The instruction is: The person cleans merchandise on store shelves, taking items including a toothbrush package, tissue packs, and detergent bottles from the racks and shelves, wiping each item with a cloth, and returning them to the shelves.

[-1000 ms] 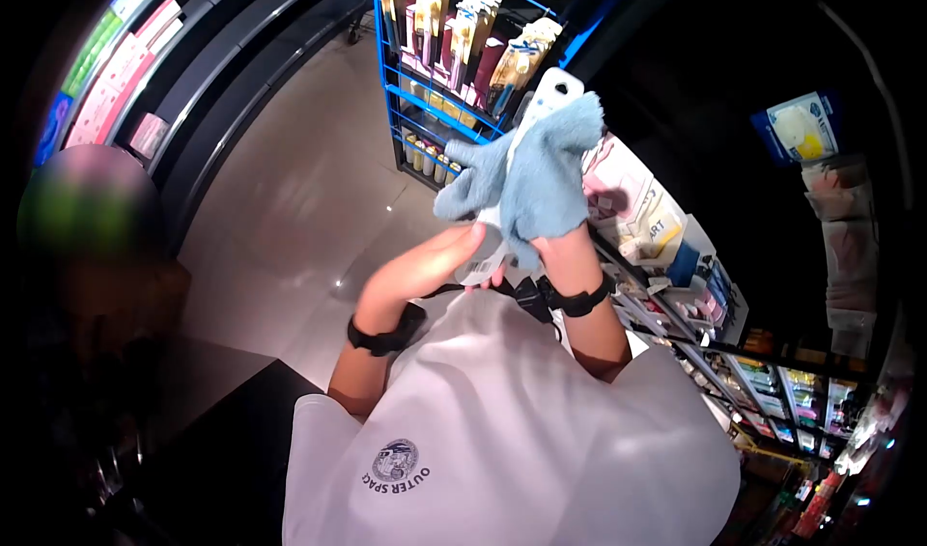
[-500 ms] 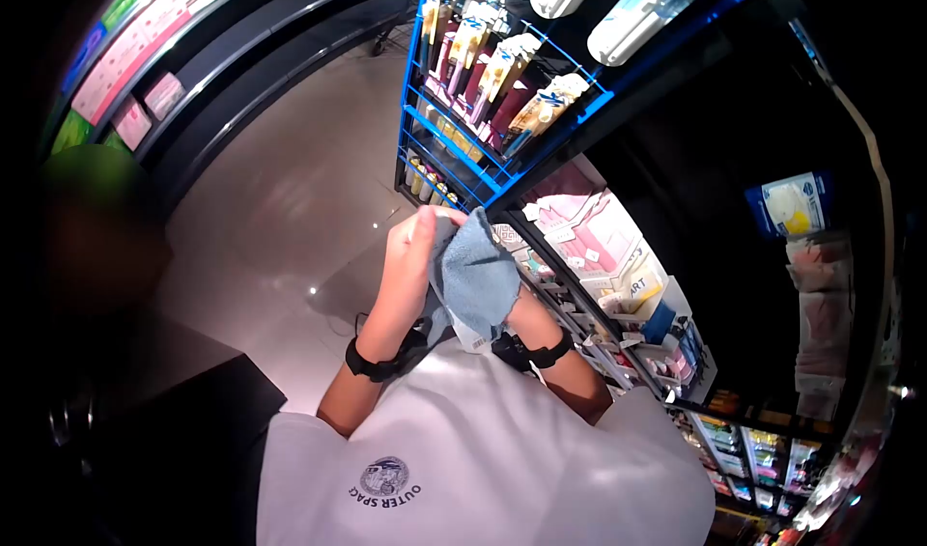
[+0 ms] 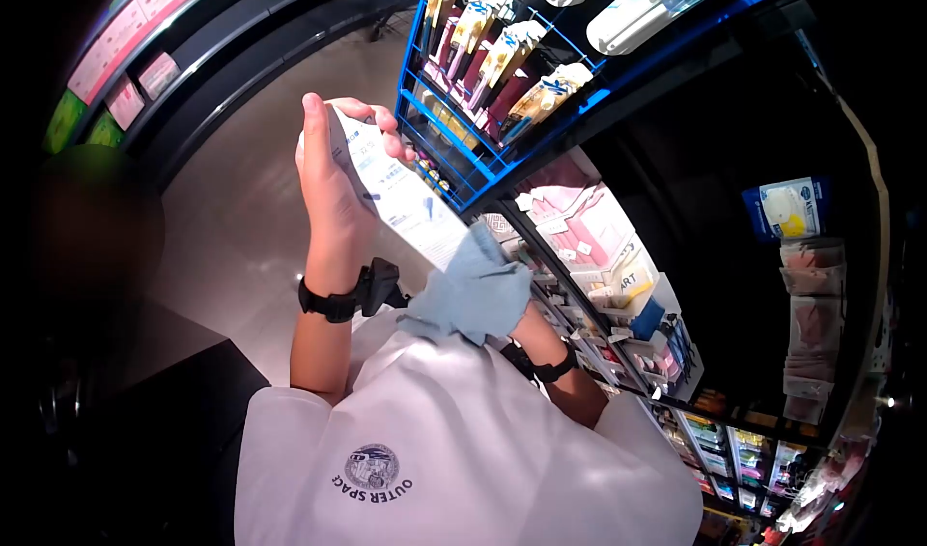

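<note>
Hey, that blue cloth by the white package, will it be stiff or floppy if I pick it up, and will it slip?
The blue cloth will probably be floppy, since it bunches in loose folds. It looks thin at its edges, so likely light. Its matte surface suggests it shouldn't be very slippery.

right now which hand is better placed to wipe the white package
Right hand, probably: the blue cloth covers it near the package, while the left hand holds the far end.
</note>
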Demonstrator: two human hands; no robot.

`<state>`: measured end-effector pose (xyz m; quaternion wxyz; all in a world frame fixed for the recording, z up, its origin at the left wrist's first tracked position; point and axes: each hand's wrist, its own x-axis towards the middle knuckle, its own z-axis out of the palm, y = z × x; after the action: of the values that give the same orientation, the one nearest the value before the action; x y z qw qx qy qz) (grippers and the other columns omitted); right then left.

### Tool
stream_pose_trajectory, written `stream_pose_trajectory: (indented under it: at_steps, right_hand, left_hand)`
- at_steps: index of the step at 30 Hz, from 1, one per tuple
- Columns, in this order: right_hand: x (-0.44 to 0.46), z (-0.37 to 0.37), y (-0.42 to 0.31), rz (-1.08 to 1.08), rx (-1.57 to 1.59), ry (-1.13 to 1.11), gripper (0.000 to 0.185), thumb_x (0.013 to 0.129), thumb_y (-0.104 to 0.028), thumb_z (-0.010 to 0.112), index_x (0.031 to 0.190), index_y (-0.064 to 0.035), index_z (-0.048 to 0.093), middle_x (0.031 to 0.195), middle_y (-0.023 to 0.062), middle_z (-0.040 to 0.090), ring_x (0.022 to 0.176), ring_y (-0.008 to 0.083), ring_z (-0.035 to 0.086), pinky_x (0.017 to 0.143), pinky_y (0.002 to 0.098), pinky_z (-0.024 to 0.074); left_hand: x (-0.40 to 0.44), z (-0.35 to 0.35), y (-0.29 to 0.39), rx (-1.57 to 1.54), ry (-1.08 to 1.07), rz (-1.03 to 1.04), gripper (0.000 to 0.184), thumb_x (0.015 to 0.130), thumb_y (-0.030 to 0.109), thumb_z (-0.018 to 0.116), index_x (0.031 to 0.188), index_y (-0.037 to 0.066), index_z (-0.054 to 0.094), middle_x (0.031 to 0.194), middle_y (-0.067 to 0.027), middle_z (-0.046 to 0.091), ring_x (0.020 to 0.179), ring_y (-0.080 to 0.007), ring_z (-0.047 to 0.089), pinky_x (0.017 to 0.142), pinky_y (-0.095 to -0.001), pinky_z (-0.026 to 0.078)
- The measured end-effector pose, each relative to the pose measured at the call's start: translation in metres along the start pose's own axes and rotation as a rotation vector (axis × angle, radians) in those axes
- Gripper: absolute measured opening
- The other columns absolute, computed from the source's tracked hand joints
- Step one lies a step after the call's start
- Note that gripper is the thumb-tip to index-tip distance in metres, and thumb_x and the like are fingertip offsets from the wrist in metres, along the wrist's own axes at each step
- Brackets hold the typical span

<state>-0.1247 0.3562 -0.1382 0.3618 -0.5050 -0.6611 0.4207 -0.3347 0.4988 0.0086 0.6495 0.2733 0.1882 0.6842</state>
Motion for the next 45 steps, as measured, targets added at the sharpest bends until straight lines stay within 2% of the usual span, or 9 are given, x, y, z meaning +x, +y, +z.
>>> stream_pose_trajectory:
  at_steps: [5,12,22,28,33,36,39,41,45]
  right_hand:
    - [0.010,-0.026,0.024,0.005,-0.226,0.260,0.044,0.097,-0.029,0.053,0.131,-0.0018,0.051,0.128,0.0128,0.056,0.122,0.0255,0.051,0.109,0.0410,0.0382]
    - [0.046,-0.086,-0.050,-0.100,0.959,0.767,0.059,0.100,-0.048,0.048,0.142,-0.0069,0.041,0.138,0.0145,0.050,0.124,0.0293,0.050,0.109,0.0448,0.0386]
    - [0.052,-0.128,0.040,-0.221,1.379,0.396,0.060,0.101,-0.051,0.042,0.136,-0.0027,0.044,0.136,0.0153,0.049,0.124,0.0326,0.048,0.108,0.0478,0.0383]
    - [0.068,-0.104,-0.073,0.037,1.023,0.819,0.057,0.100,-0.052,0.048,0.126,-0.0019,0.053,0.120,0.0125,0.059,0.107,0.0257,0.058,0.094,0.0410,0.0500]
    - [0.005,-0.155,0.050,0.013,-0.860,0.628,0.037,0.106,-0.026,0.037,0.135,-0.0039,0.044,0.135,0.0124,0.053,0.124,0.0213,0.051,0.105,0.0347,0.0405]
    - [0.007,-0.177,0.091,-0.012,0.352,0.567,0.040,0.106,-0.024,0.033,0.140,-0.0036,0.041,0.138,0.0124,0.049,0.128,0.0231,0.046,0.109,0.0381,0.0347]
    - [0.024,-0.154,0.024,0.119,-0.590,0.689,0.036,0.105,-0.023,0.038,0.136,-0.0043,0.044,0.132,0.0114,0.053,0.119,0.0195,0.052,0.103,0.0316,0.0406]
    - [0.027,-0.151,0.034,-0.031,0.690,0.836,0.035,0.105,-0.030,0.039,0.129,-0.0061,0.048,0.120,0.0101,0.056,0.107,0.0209,0.056,0.092,0.0347,0.0475]
    - [0.068,-0.090,-0.020,-0.143,1.437,0.665,0.040,0.103,-0.038,0.043,0.127,-0.0073,0.048,0.105,0.0131,0.060,0.091,0.0249,0.063,0.080,0.0381,0.0549]
  left_hand:
    - [-0.007,0.005,-0.015,-0.176,-0.019,-0.012,0.047,0.103,0.050,0.038,0.102,0.007,0.057,0.074,-0.0091,0.056,0.065,-0.0195,0.060,0.066,-0.0376,0.054]
    - [-0.053,0.000,-0.050,0.127,-0.177,-0.142,0.057,0.105,0.048,0.030,0.122,-0.002,0.054,0.109,-0.0197,0.067,0.109,-0.0312,0.065,0.089,-0.0455,0.057]
    - [-0.075,-0.010,-0.072,0.338,-0.324,-0.430,0.039,0.103,0.029,0.050,0.118,-0.007,0.056,0.093,-0.0161,0.067,0.066,-0.0223,0.068,0.061,-0.0340,0.059]
    - [-0.079,-0.010,-0.070,0.268,-0.252,-0.512,0.035,0.103,0.028,0.050,0.112,-0.005,0.055,0.082,-0.0144,0.064,0.059,-0.0227,0.066,0.055,-0.0345,0.058]
    - [-0.080,-0.004,-0.070,0.138,-0.387,-0.678,0.031,0.101,0.028,0.055,0.110,-0.002,0.052,0.077,-0.0109,0.063,0.055,-0.0202,0.066,0.043,-0.0323,0.055]
    - [-0.079,-0.009,-0.069,0.137,-0.399,-0.724,0.030,0.100,0.027,0.056,0.108,-0.001,0.051,0.077,-0.0105,0.063,0.055,-0.0202,0.066,0.043,-0.0323,0.055]
    - [-0.081,-0.008,-0.071,0.150,-0.366,-0.686,0.030,0.100,0.027,0.057,0.108,-0.001,0.051,0.078,-0.0110,0.062,0.057,-0.0203,0.066,0.044,-0.0323,0.055]
    - [-0.081,-0.006,-0.075,0.144,-0.344,-0.665,0.030,0.099,0.027,0.057,0.107,-0.001,0.051,0.079,-0.0112,0.062,0.058,-0.0206,0.066,0.044,-0.0323,0.055]
    - [-0.079,0.000,-0.085,0.139,-0.313,-0.577,0.029,0.099,0.026,0.058,0.107,-0.002,0.051,0.080,-0.0128,0.063,0.059,-0.0217,0.066,0.047,-0.0346,0.057]
